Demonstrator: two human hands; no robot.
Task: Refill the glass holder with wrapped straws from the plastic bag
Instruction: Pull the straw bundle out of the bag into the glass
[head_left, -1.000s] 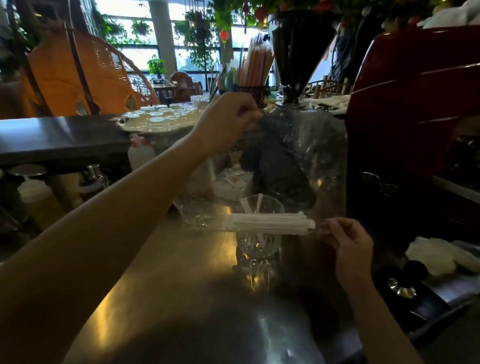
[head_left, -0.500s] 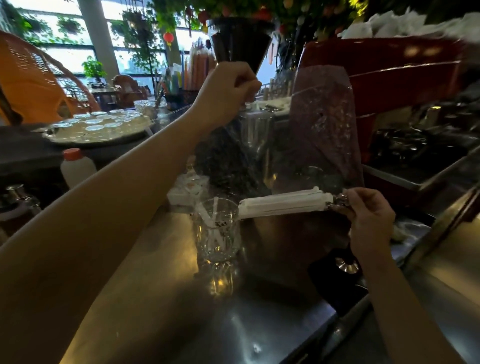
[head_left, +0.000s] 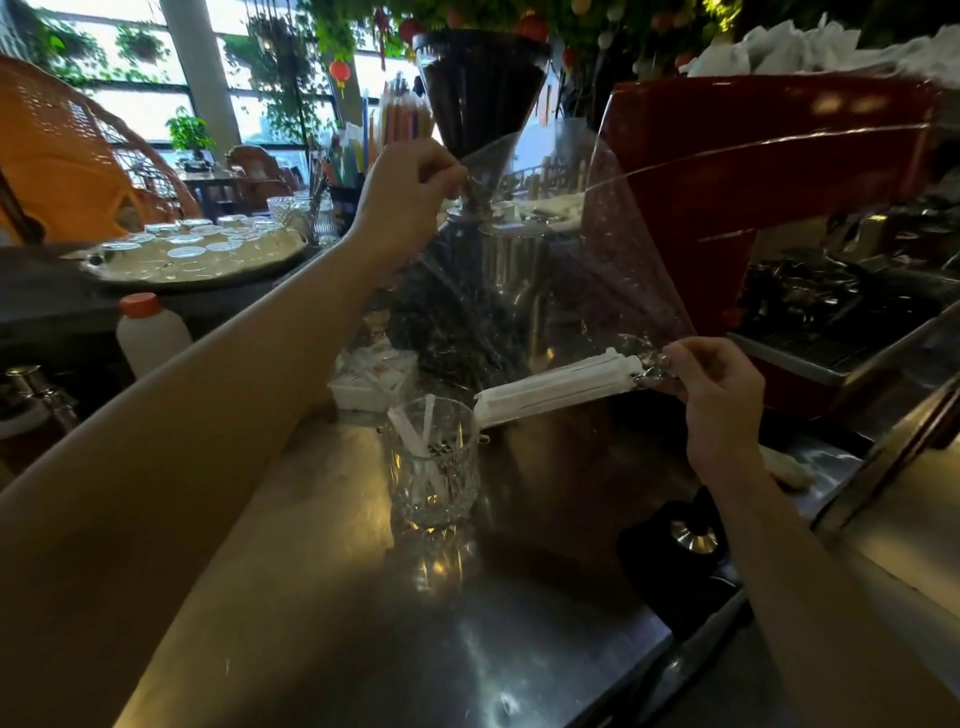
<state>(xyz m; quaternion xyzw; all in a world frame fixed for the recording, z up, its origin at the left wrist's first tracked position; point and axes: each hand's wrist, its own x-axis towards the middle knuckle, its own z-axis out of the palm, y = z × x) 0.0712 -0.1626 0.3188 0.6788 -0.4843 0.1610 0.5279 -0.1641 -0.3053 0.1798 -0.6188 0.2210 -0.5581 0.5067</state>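
Note:
A clear plastic bag (head_left: 582, 260) is stretched in the air between my hands. My left hand (head_left: 405, 195) pinches its upper left corner. My right hand (head_left: 717, 395) pinches its lower right corner. A bundle of white wrapped straws (head_left: 558, 387) lies inside along the bag's lower edge, tilted down to the left, its lower end just beside the rim of the cut-glass holder (head_left: 431, 473). The holder stands on the steel counter (head_left: 363, 623) and contains a few wrapped straws (head_left: 415, 431).
A red espresso machine (head_left: 753, 171) stands to the right and a coffee grinder (head_left: 488, 130) behind the bag. A black tamper (head_left: 685, 545) sits near my right forearm. A white bottle (head_left: 150, 332) and a tray of glasses (head_left: 197, 249) are at the left.
The view has swung right and the holder now sits left of centre. Both hands have lifted the bag; the straw bundle has tilted, its left end lowering toward the holder's rim.

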